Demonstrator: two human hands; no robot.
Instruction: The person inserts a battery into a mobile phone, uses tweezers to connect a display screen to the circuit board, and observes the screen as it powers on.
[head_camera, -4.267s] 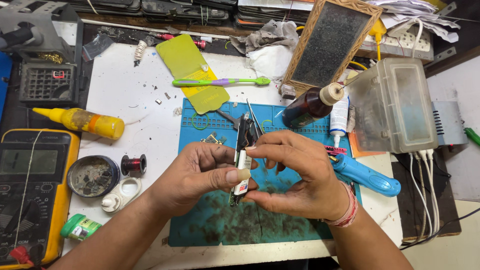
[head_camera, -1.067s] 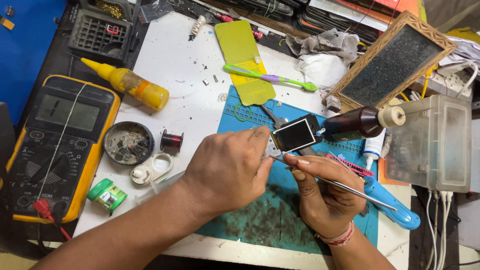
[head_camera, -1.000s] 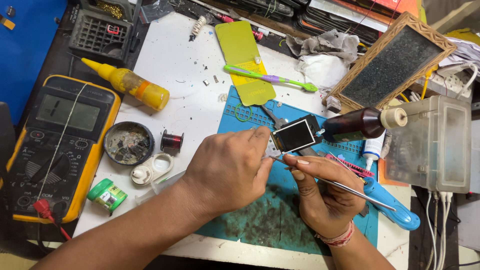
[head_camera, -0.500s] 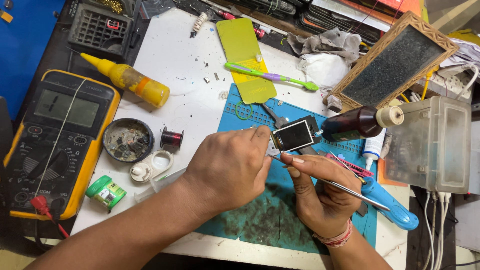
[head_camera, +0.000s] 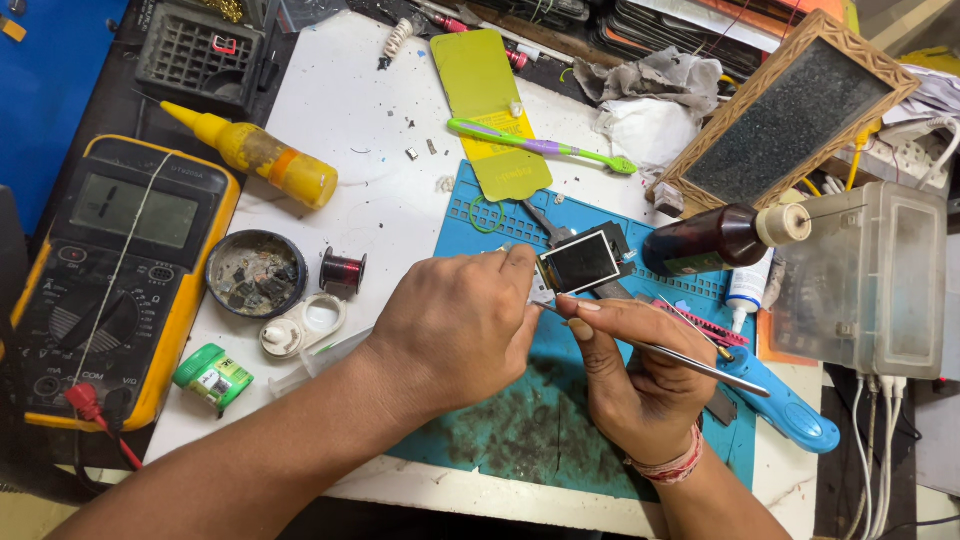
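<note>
My left hand (head_camera: 455, 325) grips a small black-framed device with a pale screen (head_camera: 582, 262) above a blue work mat (head_camera: 520, 440). In my right hand (head_camera: 635, 375) I hold thin metal tweezers (head_camera: 690, 362). Their tip meets the device's lower left edge, right beside my left fingers. Both hands sit close together over the mat's middle.
A yellow multimeter (head_camera: 105, 275) lies at the left, with a yellow squeeze bottle (head_camera: 265, 160), a round tin (head_camera: 255, 272) and a copper wire spool (head_camera: 343, 271) nearby. A brown bottle (head_camera: 715, 238), a translucent box (head_camera: 875, 280), a framed dark pad (head_camera: 785, 120) and a green toothbrush (head_camera: 540, 145) lie behind.
Earlier both hands held the device upright between them. Now the left hand holds it screen up and the right hand works tweezers at its edge. Little has moved in the last second.
</note>
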